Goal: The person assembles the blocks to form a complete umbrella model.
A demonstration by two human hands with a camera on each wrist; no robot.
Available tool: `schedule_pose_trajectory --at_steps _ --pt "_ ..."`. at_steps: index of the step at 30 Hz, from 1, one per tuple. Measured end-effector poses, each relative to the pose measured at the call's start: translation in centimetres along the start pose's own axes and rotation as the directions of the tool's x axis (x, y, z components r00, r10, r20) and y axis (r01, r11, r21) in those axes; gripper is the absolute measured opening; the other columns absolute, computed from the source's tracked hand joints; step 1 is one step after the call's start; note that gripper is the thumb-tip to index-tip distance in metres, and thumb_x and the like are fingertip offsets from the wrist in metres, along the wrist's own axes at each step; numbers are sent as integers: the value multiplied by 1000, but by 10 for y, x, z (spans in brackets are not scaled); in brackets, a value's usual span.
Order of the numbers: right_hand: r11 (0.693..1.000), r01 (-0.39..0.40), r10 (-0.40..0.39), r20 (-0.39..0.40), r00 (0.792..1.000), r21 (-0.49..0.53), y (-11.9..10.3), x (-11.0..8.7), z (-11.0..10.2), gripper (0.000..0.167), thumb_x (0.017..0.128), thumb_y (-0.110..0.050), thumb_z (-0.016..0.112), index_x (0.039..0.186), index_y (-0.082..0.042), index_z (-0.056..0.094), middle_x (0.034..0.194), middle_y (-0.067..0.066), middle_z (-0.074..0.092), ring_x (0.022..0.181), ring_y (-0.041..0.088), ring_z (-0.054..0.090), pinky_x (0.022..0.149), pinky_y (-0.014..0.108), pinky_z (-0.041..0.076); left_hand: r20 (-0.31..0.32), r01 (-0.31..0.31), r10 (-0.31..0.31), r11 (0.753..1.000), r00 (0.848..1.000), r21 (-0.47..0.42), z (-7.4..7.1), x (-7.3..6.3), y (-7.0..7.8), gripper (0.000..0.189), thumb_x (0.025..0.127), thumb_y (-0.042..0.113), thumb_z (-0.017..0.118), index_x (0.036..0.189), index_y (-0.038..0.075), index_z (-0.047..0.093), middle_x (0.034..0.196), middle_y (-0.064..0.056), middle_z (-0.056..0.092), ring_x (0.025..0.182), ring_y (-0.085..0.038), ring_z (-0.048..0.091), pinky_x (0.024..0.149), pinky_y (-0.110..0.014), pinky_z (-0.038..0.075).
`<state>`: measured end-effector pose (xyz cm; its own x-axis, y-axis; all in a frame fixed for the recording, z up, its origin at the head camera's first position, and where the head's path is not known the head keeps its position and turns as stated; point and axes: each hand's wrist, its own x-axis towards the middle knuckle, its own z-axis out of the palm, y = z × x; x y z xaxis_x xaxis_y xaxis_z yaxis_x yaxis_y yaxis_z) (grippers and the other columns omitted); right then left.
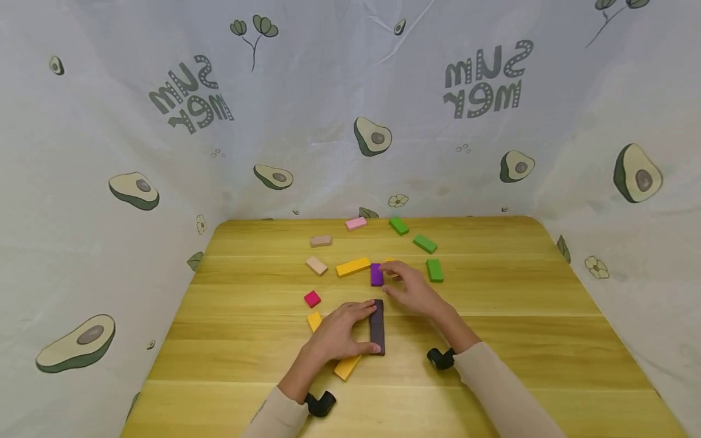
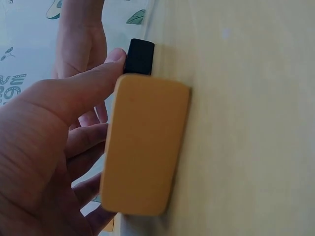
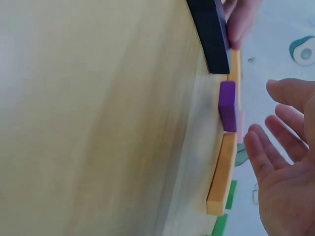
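Note:
Two dark blocks point(image 1: 377, 328) lie end to end as one bar on the table. My left hand point(image 1: 342, 333) rests along the bar's left side, fingertips at the far end and thumb at the near end. The thumb meets the dark block point(image 2: 140, 56) in the left wrist view. Beyond the bar lies a purple block point(image 1: 376, 275), with my right hand point(image 1: 411, 289) just right of it. In the right wrist view, the fingers of my right hand point(image 3: 288, 157) are loosely spread and apart from the purple block point(image 3: 228, 105). Nothing is held in that hand.
Yellow blocks point(image 1: 353, 266) lie past the bar and near my left hand, one partly under it point(image 1: 347, 367). A red block point(image 1: 312, 298), tan blocks point(image 1: 316, 265) and a pink block point(image 1: 356, 224) are leftward. Several green blocks point(image 1: 435, 271) sit at right. Printed cloth hangs behind the table.

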<state>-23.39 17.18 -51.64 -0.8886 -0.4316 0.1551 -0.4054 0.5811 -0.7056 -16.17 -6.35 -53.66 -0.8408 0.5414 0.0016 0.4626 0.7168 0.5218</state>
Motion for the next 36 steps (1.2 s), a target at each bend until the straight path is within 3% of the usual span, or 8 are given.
schedule_pose_trajectory --at_steps 8,16,27,36 --pt "994 -110 111 44 993 -16 5 20 2 53 97 -16 72 145 -2 53 143 19 58 121 36 63 106 52 53 4 10 -10 1000 1000 -3 -3 -2 1 86 83 65 76 154 26 50 161 14 43 147 -19 45 119 -46 41" --pt "996 -62 70 122 990 -64 10 28 4 58 97 -12 70 149 4 49 141 23 58 111 30 62 99 48 56 -9 6 -6 1000 1000 1 -3 -2 1 85 83 65 77 154 26 51 161 15 44 147 -19 45 119 -45 41" --pt "993 -66 79 144 986 -94 9 26 3 52 97 -9 70 145 2 55 155 22 48 118 32 62 102 48 55 -5 14 -14 1000 1000 -5 -3 0 2 85 83 64 77 155 28 49 160 14 45 147 -20 45 119 -46 41" --pt "997 -51 59 140 988 -63 12 26 5 48 96 -10 72 141 0 59 142 17 59 114 28 62 101 47 55 -21 0 0 1000 1000 10 -1 2 1 84 83 63 77 154 27 50 159 13 47 144 -21 48 118 -46 42"
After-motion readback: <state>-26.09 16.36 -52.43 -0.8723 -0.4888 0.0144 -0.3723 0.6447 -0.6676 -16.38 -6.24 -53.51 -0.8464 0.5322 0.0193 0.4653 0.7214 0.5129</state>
